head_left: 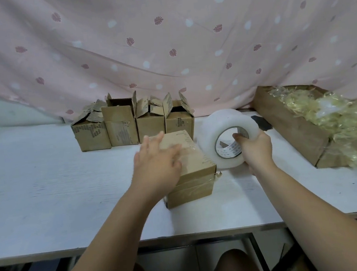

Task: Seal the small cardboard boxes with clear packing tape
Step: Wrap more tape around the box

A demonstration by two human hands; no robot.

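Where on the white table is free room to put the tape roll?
Widest: the table left of the box under the left hand, before the open boxes. Also near right, before the big carton. Crowded: between tape roll and carton.

4 open boxes [121, 129], 1 closed box [194, 159], 1 tape roll [218, 129], 1 lg carton [291, 129]

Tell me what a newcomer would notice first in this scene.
The large roll of clear packing tape stands out mid-table, gripped by the right hand through its core. Beside it, the left hand rests on a closed brown cardboard box. Behind, a row of four open brown cardboard boxes stands before a pink leaf-print curtain.
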